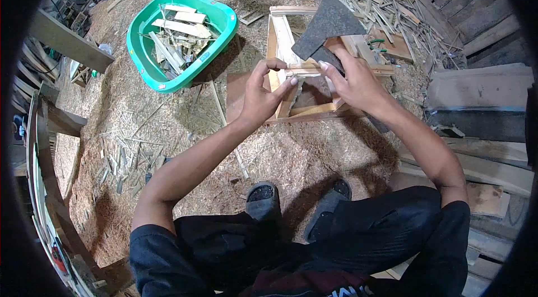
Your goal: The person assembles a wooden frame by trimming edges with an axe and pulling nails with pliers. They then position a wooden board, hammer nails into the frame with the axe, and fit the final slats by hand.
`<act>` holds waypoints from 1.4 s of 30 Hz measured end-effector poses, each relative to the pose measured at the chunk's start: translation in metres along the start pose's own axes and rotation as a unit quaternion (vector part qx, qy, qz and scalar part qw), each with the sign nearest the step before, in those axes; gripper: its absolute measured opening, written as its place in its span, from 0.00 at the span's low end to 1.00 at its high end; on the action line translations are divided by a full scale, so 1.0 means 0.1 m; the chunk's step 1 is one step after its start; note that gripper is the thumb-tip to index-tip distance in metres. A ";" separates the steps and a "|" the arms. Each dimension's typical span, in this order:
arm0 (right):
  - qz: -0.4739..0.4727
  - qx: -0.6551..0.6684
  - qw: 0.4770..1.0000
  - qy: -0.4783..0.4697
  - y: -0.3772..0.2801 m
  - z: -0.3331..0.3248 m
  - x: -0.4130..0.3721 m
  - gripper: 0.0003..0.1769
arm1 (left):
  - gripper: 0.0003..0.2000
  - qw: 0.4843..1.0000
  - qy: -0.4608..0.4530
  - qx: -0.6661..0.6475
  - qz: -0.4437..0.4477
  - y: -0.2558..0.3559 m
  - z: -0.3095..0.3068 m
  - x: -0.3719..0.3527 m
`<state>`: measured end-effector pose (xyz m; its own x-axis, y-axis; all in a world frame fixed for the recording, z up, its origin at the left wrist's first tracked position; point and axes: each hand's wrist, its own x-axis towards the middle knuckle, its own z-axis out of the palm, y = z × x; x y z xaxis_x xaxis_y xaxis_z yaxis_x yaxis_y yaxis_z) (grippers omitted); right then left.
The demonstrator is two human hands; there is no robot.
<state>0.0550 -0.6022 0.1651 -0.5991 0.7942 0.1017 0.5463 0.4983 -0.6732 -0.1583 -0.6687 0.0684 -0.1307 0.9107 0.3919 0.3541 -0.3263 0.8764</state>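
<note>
My left hand (264,88) pinches the end of a thin wooden strip (304,69) between thumb and fingers. My right hand (357,79) is closed on a hatchet (330,23) close to its dark, broad head, with the blade pointing up and away from me. The right thumb lies at the other end of the strip. Both hands are over a box-like wooden frame (284,32) of pale slats on the floor. Most of the hatchet's handle is hidden by my right hand and forearm.
A green plastic basin (136,57) with wood offcuts (182,29) stands at upper left. Green-handled pliers (376,42) lie by the frame's right side. Thin wood scraps (386,8) heap behind it. Boards (487,157) are stacked at right. Shavings cover the floor.
</note>
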 end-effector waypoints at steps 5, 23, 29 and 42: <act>-0.006 -0.027 0.999 0.034 0.14 0.02 0.06 0.18 | 0.15 0.999 0.033 0.026 0.019 0.03 0.02 -0.02; -0.085 -0.091 0.992 -0.029 -0.19 -0.11 0.00 0.17 | 0.14 0.985 0.006 0.146 0.095 0.07 -0.07 -0.10; -0.147 -0.154 0.977 -0.003 -0.10 -0.05 -0.04 0.22 | 0.14 0.980 -0.011 0.158 0.120 0.10 -0.10 -0.07; -0.157 -0.148 0.975 0.044 -0.28 -0.17 -0.04 0.20 | 0.14 0.979 -0.006 0.165 0.120 0.08 -0.08 -0.08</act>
<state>0.0521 -0.6139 0.1961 -0.7185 0.6072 0.3393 0.4978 0.7896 -0.3587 -0.1619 -0.6804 0.0743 0.0029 0.8208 0.5712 0.6542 -0.4336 0.6197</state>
